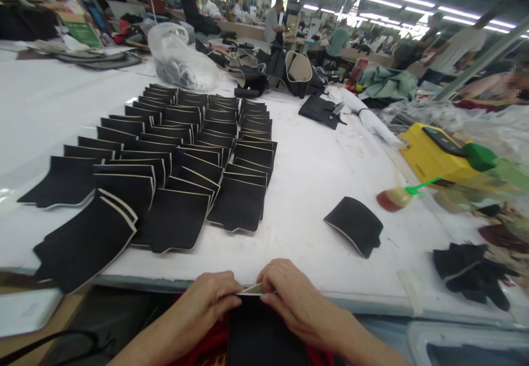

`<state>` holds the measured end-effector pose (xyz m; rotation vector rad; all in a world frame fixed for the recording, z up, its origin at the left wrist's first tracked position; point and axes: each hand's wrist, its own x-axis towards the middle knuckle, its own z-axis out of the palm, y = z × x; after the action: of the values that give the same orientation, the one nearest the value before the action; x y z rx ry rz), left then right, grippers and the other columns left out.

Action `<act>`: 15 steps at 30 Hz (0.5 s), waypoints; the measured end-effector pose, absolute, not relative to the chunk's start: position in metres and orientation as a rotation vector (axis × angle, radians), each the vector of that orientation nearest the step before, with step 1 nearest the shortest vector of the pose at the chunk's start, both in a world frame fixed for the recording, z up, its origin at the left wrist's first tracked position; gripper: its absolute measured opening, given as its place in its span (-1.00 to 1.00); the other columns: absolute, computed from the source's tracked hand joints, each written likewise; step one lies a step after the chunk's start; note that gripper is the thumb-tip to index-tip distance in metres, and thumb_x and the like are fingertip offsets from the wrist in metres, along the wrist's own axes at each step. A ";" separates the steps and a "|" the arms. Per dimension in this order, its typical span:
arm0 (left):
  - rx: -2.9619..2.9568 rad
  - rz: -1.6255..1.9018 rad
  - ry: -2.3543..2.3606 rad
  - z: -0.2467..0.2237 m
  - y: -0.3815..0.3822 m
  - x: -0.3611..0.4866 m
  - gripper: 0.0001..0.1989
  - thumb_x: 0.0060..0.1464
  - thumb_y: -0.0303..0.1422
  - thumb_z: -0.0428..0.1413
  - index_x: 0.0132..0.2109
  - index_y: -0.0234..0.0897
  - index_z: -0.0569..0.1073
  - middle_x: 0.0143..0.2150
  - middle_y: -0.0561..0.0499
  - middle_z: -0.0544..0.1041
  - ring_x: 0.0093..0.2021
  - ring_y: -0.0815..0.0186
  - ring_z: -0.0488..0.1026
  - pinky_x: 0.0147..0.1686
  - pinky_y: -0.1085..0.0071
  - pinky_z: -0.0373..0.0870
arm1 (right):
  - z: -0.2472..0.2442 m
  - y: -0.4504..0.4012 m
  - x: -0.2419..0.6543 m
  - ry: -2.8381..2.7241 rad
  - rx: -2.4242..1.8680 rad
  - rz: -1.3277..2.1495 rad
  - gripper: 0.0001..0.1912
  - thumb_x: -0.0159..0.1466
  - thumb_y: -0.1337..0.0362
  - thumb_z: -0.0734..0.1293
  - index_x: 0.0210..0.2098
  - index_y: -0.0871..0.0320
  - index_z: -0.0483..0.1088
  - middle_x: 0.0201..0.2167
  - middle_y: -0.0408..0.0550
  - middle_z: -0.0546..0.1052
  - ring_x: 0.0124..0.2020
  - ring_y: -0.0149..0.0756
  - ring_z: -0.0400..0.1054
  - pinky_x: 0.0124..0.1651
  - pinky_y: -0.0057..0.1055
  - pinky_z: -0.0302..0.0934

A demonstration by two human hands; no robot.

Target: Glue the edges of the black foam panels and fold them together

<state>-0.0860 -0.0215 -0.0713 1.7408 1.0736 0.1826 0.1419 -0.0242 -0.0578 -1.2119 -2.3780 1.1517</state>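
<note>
A black leather-like piece (264, 333) with a pale inner side hangs over the table's front edge, close to my body. My left hand (217, 297) pinches its top edge between thumb and fingers. On the other side of that edge, my right hand (285, 291) grips it the same way. A pale strip shows between the two hands, where the top edge seems slightly parted. Beyond my hands, several overlapping rows of similar black pieces (173, 217) cover the left of the white table. One single black piece (356, 225) lies apart to the right.
On the right are a bottle with a green nozzle (394, 198), a yellow box (438, 156) and black scraps (471, 272). A black wallet-like item (320, 111), black bags (289, 71) and a clear plastic bag (177, 60) lie farther back. People work in the background.
</note>
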 end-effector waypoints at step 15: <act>1.708 0.144 1.073 -0.057 -0.020 -0.079 -0.69 0.27 -0.30 -0.07 -0.20 -0.17 0.57 -0.36 0.07 0.45 -0.31 0.35 0.38 -0.29 0.49 0.15 | -0.057 -0.022 0.144 -2.364 -1.266 1.186 -0.85 0.29 0.50 0.26 -0.30 0.14 0.22 -0.32 -0.15 0.34 -0.27 -0.32 0.20 -0.16 -0.38 0.09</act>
<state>-0.0789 -0.0204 -0.0571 1.7082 1.0731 0.1435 0.1440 -0.0215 -0.0572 -1.2657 -2.3641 1.1862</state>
